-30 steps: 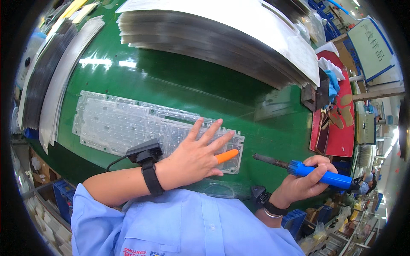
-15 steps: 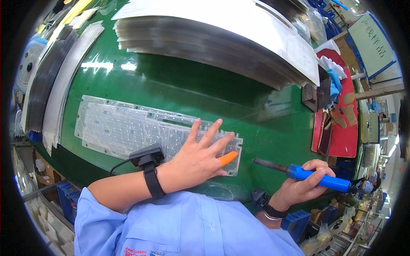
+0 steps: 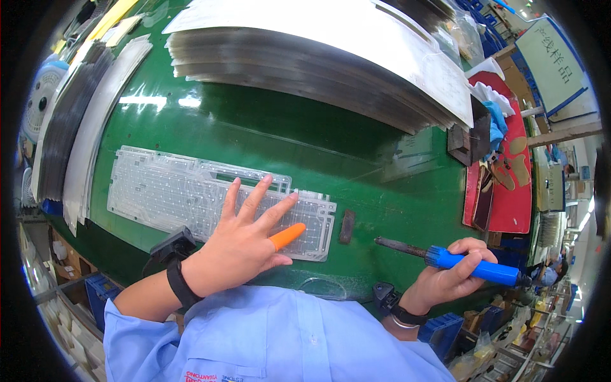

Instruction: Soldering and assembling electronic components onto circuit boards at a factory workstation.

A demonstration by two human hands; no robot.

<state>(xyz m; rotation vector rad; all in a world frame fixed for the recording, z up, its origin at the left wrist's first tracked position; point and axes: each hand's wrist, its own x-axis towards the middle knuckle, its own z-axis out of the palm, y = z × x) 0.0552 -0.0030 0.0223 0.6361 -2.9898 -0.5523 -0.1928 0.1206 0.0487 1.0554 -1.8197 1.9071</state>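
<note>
The left hand [image 3: 251, 251] lies spread and palm down, an orange cover on its index finger, gripping nothing and resting on the clear plastic sheet [image 3: 159, 191] along the near edge of the green table [image 3: 210, 121]. The right hand [image 3: 453, 277], nearer the table's right edge, is closed around the blue-handled tool [image 3: 474, 267], whose dark rod points at a dark block [image 3: 347, 226], apart from it. Beyond the far right corner, a pale sign [image 3: 552, 60] bears large dark characters; red and blue lettering [image 3: 202, 377] marks the blue shirt [image 3: 280, 337].
</note>
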